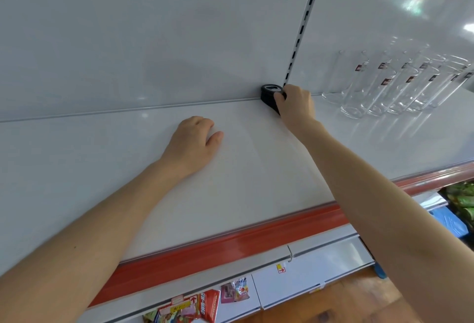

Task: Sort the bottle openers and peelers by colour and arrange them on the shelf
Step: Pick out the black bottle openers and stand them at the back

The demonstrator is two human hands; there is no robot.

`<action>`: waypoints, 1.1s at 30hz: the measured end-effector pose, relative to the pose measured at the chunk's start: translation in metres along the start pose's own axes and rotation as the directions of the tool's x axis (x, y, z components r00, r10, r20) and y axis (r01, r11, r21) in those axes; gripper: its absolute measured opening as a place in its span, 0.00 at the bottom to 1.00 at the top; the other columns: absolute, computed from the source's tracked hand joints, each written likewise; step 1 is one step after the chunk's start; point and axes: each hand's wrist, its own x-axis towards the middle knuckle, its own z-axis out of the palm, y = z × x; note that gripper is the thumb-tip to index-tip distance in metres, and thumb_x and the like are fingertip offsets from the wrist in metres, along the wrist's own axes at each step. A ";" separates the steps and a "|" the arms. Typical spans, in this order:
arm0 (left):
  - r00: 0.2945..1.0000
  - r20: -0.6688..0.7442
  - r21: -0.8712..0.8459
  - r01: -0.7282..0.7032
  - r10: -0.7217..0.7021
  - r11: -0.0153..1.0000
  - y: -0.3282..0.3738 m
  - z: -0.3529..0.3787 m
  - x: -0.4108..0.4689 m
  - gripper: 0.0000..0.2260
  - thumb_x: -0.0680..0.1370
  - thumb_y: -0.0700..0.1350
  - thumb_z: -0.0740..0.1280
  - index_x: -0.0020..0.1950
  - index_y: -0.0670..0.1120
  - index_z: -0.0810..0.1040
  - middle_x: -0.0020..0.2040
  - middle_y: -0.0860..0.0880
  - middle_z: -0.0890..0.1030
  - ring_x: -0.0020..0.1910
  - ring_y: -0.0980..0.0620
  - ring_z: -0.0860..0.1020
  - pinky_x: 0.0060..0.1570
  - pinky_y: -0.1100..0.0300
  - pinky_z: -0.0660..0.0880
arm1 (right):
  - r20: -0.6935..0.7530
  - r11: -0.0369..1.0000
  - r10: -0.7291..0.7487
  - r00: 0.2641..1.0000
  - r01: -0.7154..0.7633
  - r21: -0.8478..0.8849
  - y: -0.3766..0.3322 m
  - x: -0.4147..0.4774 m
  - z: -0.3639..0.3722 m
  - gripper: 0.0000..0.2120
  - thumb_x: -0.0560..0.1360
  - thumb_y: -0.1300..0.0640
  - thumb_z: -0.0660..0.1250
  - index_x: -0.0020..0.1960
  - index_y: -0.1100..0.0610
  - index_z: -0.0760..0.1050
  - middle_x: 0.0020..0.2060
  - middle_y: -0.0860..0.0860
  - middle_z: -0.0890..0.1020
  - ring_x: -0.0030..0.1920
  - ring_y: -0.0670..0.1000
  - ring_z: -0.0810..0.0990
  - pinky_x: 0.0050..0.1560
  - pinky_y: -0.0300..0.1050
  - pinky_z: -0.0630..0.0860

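A black utensil leans against the back wall at the rear right of the white shelf; I cannot tell whether it is an opener or a peeler. My right hand grips its lower right side with fingers curled round it. My left hand rests on the shelf surface near the middle, knuckles up and fingers curled under, holding nothing that I can see. No other openers or peelers are visible.
Several clear drinking glasses stand in rows on the shelf to the right of the slotted upright. A red price rail runs along the shelf's front edge. Packaged goods lie on lower shelves below.
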 end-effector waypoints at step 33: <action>1.000 -0.014 -0.003 -0.009 0.009 1.000 0.001 -0.001 -0.001 0.17 0.79 0.48 0.60 0.61 0.37 0.73 0.62 0.41 0.74 0.64 0.44 0.68 0.61 0.59 0.60 | -0.054 0.996 -0.010 0.999 0.014 0.088 0.004 0.001 0.001 0.11 0.75 0.60 0.59 0.47 0.66 0.77 0.39 0.61 0.77 0.40 0.59 0.72 0.35 0.44 0.64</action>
